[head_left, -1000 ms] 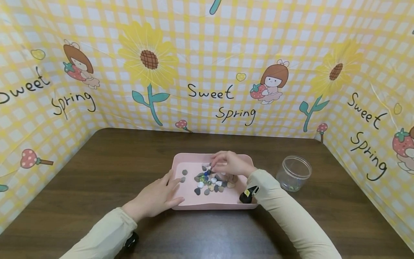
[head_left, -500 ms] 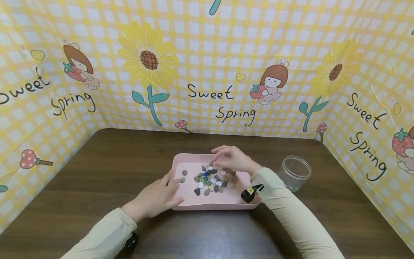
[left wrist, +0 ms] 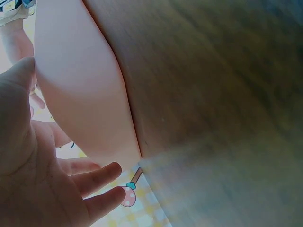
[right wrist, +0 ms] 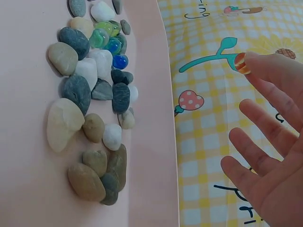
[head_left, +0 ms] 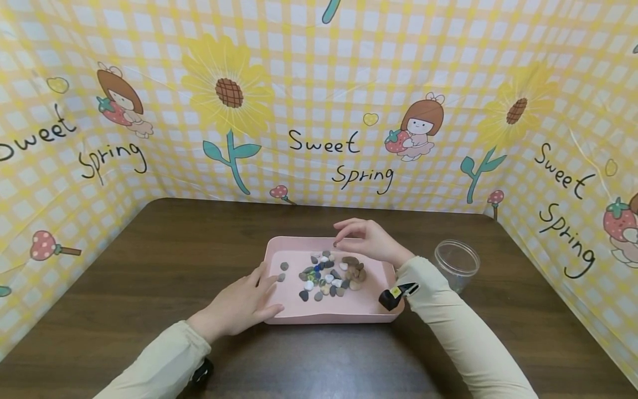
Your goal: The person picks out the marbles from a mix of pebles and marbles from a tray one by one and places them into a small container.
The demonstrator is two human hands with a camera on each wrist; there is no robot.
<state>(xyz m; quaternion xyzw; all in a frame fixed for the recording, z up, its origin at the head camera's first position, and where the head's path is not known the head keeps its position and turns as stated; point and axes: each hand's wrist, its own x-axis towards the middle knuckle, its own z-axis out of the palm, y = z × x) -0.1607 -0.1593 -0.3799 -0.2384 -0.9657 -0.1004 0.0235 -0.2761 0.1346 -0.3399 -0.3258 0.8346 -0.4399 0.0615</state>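
My right hand (head_left: 372, 242) is raised over the back right of a pink tray (head_left: 331, 318). Between thumb and index finger it pinches an amber glass marble (right wrist: 242, 64); the other fingers are spread. Below lie grey, white and tan pebbles (right wrist: 85, 182) in a loose cluster. Green marbles (right wrist: 99, 39) and blue marbles (right wrist: 120, 61) sit among them. My left hand (head_left: 238, 303) rests at the tray's left side, fingers extended over the rim and thumb near the front corner. In the left wrist view its fingers (left wrist: 97, 179) show beside the tray's outer wall.
A clear plastic jar (head_left: 457, 260) without a lid stands on the dark wooden table (head_left: 199, 233) to the right of the tray, partly behind the right sleeve. Two grey pebbles (head_left: 284, 266) lie apart at the tray's left. A checkered cloth (head_left: 319, 83) encloses the table's back and sides.
My right hand has lifted from the pebbles and moved right and back with the marble pinched, uncovering the brown stones at the cluster's right. The left hand has stayed in place.
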